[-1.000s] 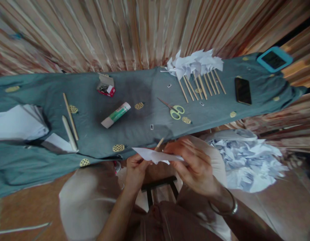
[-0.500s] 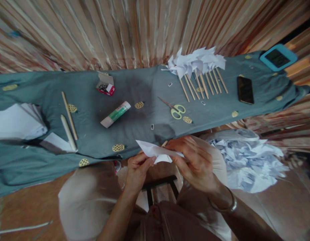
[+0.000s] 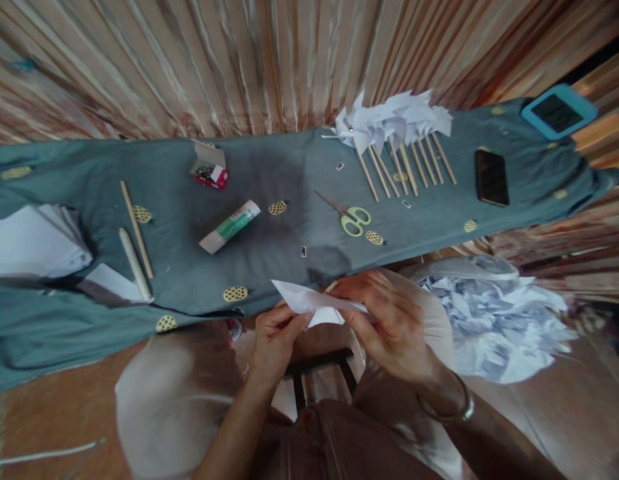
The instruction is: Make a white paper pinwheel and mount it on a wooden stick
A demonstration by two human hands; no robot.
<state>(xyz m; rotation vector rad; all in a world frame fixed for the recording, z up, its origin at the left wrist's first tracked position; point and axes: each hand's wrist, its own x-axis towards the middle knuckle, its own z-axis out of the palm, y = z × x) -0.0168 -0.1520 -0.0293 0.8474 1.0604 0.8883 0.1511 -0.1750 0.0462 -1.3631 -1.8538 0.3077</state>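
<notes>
A piece of folded white paper (image 3: 309, 300) is held between both hands over my lap, just off the cloth's front edge. My left hand (image 3: 275, 333) pinches its lower left part between thumb and fingers. On the other side my right hand (image 3: 384, 313) grips the paper's right end, its fingers curled and partly covering it. The tip of a pale stick (image 3: 331, 287) shows by the right fingers; most of it is hidden. Past the hands lie scissors (image 3: 353, 221) with green handles and a glue stick (image 3: 229, 227) with a green label.
Paper pinwheels (image 3: 394, 123) on wooden sticks lie in a row at the back. A small open box (image 3: 209, 167), loose sticks (image 3: 138, 230), a paper stack (image 3: 37, 240), a phone (image 3: 491, 177) and a blue-framed device (image 3: 559, 112) rest on the cloth. A bag of paper scraps (image 3: 499, 327) stands right.
</notes>
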